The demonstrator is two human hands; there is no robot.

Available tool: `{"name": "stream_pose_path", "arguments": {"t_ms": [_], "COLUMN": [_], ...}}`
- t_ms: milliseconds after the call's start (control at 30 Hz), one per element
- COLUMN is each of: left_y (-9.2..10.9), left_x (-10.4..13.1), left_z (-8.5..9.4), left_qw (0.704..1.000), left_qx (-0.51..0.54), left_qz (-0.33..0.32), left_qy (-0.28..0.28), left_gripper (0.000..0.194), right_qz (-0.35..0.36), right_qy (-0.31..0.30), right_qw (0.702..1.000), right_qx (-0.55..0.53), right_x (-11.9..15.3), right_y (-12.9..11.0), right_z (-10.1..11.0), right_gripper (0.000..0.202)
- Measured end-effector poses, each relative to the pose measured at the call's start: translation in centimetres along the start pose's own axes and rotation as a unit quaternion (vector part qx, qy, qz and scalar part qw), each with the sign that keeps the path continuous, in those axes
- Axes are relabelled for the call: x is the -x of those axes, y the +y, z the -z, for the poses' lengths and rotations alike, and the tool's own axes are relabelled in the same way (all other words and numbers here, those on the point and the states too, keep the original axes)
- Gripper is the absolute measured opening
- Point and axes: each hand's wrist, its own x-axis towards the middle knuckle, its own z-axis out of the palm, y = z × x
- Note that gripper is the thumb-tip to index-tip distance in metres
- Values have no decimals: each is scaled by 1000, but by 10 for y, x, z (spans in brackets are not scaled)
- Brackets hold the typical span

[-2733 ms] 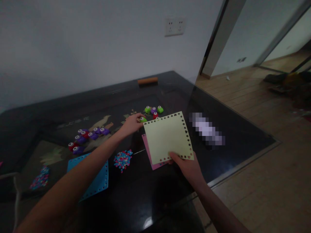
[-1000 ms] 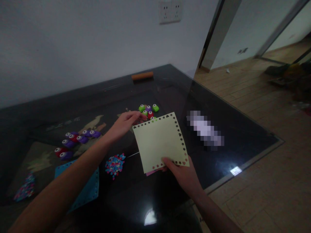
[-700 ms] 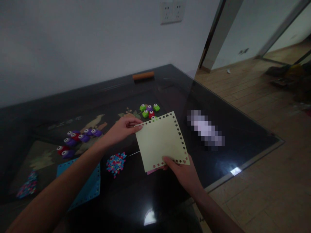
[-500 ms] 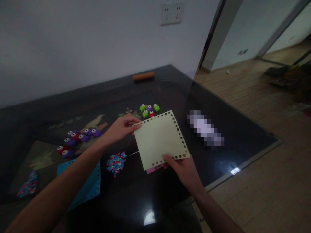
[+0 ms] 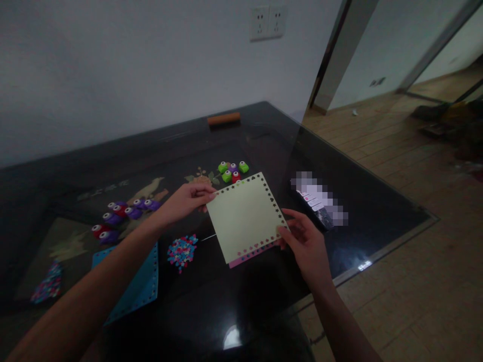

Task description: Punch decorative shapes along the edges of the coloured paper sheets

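Observation:
A pale yellow square sheet of paper has small star and heart holes punched along three of its edges. My left hand pinches its upper left corner, thumb on top. At the lower right corner, my right hand grips the sheet between thumb and fingers. Beneath the yellow sheet, a strip of pink paper shows, most of it hidden. Just left of the sheet lies a pile of tiny blue, pink and red paper cutouts. Several green, purple and red craft punches stand behind the sheet.
Blue punched paper lies under my left forearm. More purple and red punches and a second cutout pile are at the left. A partly blurred phone lies at the right, a brown cylinder at the back of the dark table.
My right hand has slid from the sheet's bottom edge to its lower right corner. More of the pink paper's punched edge now shows. The left hand keeps its pinch.

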Motion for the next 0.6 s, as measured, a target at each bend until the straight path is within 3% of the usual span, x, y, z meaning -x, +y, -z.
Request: {"name": "stream_pose_path", "arguments": {"t_ms": [267, 600], "left_y": [3, -11], "left_x": [0, -4], "left_z": [-6, -11], "left_qw": [999, 998], "left_qx": [-28, -50], "left_qz": [20, 25], "left_qy": [15, 2], "left_gripper": [26, 20], "right_qz": [5, 57], "right_qy": [-9, 2], "right_qw": [993, 967], "right_qx": [116, 247], "right_x": [1, 5], "right_y": [-2, 10], "right_z": [10, 11], "right_gripper": [34, 38]}}
